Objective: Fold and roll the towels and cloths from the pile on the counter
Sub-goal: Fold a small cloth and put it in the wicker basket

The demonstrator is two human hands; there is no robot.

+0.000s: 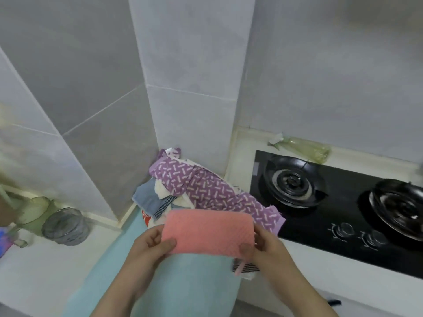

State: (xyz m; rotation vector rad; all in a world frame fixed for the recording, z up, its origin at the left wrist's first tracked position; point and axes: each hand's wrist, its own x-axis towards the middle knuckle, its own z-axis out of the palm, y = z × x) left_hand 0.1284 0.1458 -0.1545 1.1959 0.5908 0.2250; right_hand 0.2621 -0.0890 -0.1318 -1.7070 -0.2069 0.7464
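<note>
A folded pink cloth (207, 232) is held flat above the counter, just in front of the pile. My left hand (148, 247) pinches its left end with the thumb on top. Its right end is pinched by my right hand (263, 245). Behind it lies the pile: a purple patterned cloth (206, 188) on top, a blue cloth (148, 199) and white pieces beneath. A light teal towel (196, 282) is spread on the counter under my hands. A striped cloth edge (246, 267) peeks out below the pink cloth.
A black gas hob (343, 216) with two burners sits to the right of the pile. A green plastic bottle (306, 147) lies behind it. At the left stand a wire mesh basket (65, 226) and a green jug (34, 211). Tiled walls form a corner behind the pile.
</note>
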